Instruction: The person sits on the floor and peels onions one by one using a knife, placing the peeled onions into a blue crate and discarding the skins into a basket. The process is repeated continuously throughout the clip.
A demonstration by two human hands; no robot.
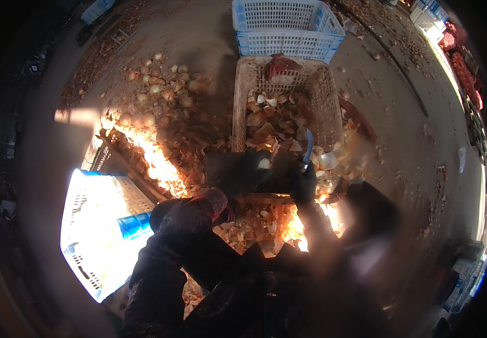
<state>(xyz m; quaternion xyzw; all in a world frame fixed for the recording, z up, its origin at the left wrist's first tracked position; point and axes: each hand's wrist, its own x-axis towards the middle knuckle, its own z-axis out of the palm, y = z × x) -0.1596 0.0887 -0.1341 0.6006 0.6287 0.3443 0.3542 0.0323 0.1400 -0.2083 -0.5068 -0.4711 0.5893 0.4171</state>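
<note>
My right hand point(304, 184), in a dark glove, grips a knife whose curved blade point(309, 145) points up and away from me. My left hand point(239, 175), also dark-gloved and blurred, is over a dark board point(215, 160) in front of me. A pale peeled onion or onion piece point(263, 163) shows beside its fingers; shadow hides whether they hold it. Just beyond the board, a dirty pale plastic crate point(239, 105) contains onion skins and scraps point(264, 122). A whitish onion point(329, 161) lies to the right of the knife hand.
Unpeeled onions point(167, 91) are heaped on the floor at the upper left. A sunlit white and blue crate point(133, 190) leans at my left. Behind the scrap crate stands another blue and white crate point(288, 44). A dark pole or hose point(387, 55) crosses the floor at upper right.
</note>
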